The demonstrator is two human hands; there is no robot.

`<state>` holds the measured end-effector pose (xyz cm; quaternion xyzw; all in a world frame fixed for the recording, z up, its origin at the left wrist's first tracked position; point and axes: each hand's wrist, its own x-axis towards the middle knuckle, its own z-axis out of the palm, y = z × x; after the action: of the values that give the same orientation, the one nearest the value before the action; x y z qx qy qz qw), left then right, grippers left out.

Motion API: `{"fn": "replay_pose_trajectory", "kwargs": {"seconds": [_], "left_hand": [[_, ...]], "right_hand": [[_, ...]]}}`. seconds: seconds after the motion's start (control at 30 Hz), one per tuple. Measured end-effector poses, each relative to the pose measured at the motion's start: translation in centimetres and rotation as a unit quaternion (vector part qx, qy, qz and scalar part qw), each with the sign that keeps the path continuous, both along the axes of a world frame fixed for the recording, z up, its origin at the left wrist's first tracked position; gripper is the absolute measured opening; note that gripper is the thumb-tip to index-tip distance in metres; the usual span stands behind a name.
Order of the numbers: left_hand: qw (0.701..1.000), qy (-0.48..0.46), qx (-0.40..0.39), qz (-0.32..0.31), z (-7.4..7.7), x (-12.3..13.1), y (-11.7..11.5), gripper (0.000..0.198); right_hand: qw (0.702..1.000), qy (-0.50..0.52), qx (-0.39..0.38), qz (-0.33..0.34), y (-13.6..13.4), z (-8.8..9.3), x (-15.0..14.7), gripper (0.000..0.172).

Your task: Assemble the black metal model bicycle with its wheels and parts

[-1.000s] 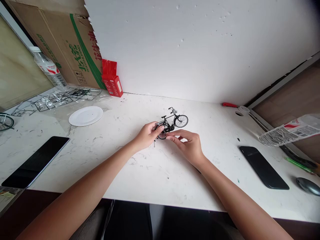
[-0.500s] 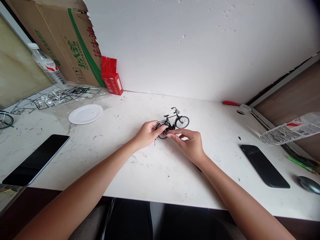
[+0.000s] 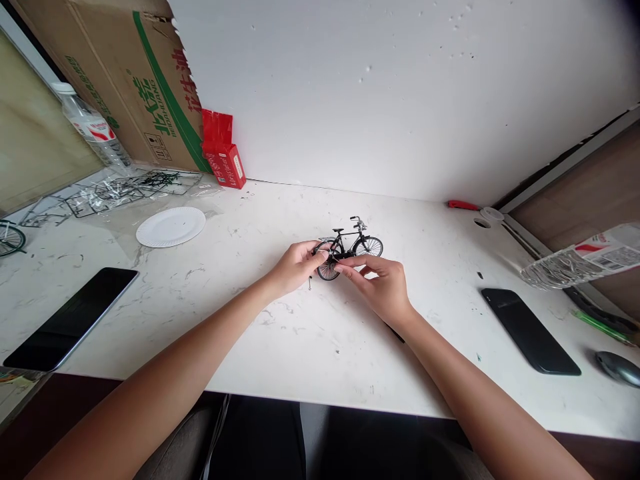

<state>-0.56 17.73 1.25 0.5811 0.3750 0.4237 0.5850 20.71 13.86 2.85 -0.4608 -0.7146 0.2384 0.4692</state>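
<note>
A small black model bicycle [image 3: 353, 245] stands upright on the white marble table [image 3: 310, 333], its handlebar to the right. My left hand [image 3: 295, 267] pinches the rear wheel and rack from the left. My right hand [image 3: 383, 287] comes in from the right, its thumb and forefinger closed on the frame near the rear wheel. A thin dark pin [image 3: 310, 285] lies on the table just below my left hand.
A white paper plate [image 3: 171, 227], plastic part frames [image 3: 115, 190], a water bottle [image 3: 90, 127], a cardboard box [image 3: 130, 80] and a red pack [image 3: 223, 160] stand at the back left. Black phones lie at left [image 3: 70, 319] and right [image 3: 530, 330]. A mouse [image 3: 619, 368] is far right.
The model bicycle has shifted slightly to the right and turned a little while both hands keep their hold on its rear end. The view has drifted a bit.
</note>
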Motion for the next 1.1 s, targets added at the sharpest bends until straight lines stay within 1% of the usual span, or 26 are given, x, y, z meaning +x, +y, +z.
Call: {"fn": "replay_pose_trajectory", "kwargs": {"seconds": [0.1,0.2,0.33,0.43,0.53,0.7,0.9,1.1], "left_hand": [[1.0,0.017,0.012,-0.004,-0.1,-0.04,0.0,0.048],[1.0,0.02,0.007,-0.003,-0.11,0.01,-0.04,0.045],[1.0,-0.012,-0.019,-0.012,0.13,0.12,-0.1,0.05],[0.998,-0.042,-0.046,-0.024,0.3,0.15,-0.12,0.054],[0.996,-0.06,-0.055,-0.031,0.26,0.17,-0.1,0.055],[0.996,-0.069,-0.05,-0.037,-0.07,0.23,-0.04,0.054],[0.994,-0.082,-0.049,-0.046,-0.38,0.3,0.02,0.051],[0.998,-0.041,-0.029,-0.039,-0.13,0.14,-0.22,0.049]], "right_hand": [[1.0,-0.001,-0.001,0.002,0.03,-0.03,0.02,0.017],[1.0,-0.005,0.004,0.002,0.04,-0.03,0.02,0.018],[1.0,-0.01,0.018,-0.005,0.02,-0.04,0.05,0.018],[1.0,-0.013,0.022,-0.009,0.02,0.02,0.08,0.015],[1.0,-0.016,0.019,-0.005,0.0,0.19,0.08,0.014],[1.0,-0.016,0.011,-0.009,-0.01,0.35,0.03,0.017],[1.0,-0.024,0.007,-0.018,-0.02,0.22,0.08,0.016],[0.999,-0.038,0.025,-0.008,-0.13,0.31,0.2,0.019]]}}
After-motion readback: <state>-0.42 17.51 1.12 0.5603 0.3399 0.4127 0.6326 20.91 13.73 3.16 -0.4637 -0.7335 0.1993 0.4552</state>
